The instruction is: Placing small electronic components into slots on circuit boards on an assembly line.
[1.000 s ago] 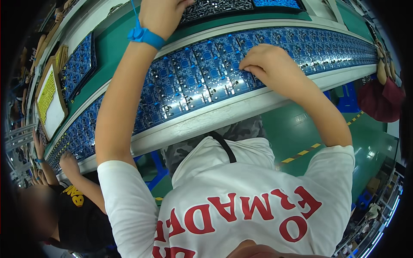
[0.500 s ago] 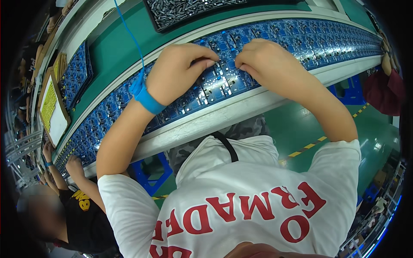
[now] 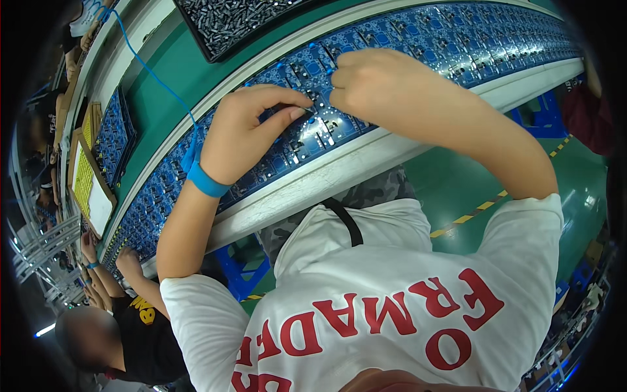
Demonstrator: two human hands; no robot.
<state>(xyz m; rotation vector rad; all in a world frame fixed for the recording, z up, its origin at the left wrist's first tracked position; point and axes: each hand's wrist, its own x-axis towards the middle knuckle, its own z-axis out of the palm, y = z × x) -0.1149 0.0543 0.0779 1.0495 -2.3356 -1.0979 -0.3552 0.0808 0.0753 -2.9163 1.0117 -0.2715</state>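
Note:
A long row of blue circuit boards [image 3: 418,39] runs across the bench in front of me, carrying small silver and blue parts. My left hand [image 3: 245,127], with a blue wrist strap [image 3: 208,180] on it, is low over the boards. Its thumb and index finger pinch a small dark component [image 3: 309,110] just above a board. Close by on the right, my right hand [image 3: 375,85] hovers over the same stretch, fingers curled inward. The back of that hand hides its fingertips and anything in them.
A black tray [image 3: 212,49] of many small dark cylindrical parts stands beyond the row. A blue cord [image 3: 147,65] runs from my strap to the far left. A white rail [image 3: 294,193] edges the near side. At left are stacked boards [image 3: 116,137] and a co-worker's hand [image 3: 128,262].
The whole view has shifted, so the tray sits further left. My right hand has curled more and turned its back upward. My left fingers have come nearer to me over the boards.

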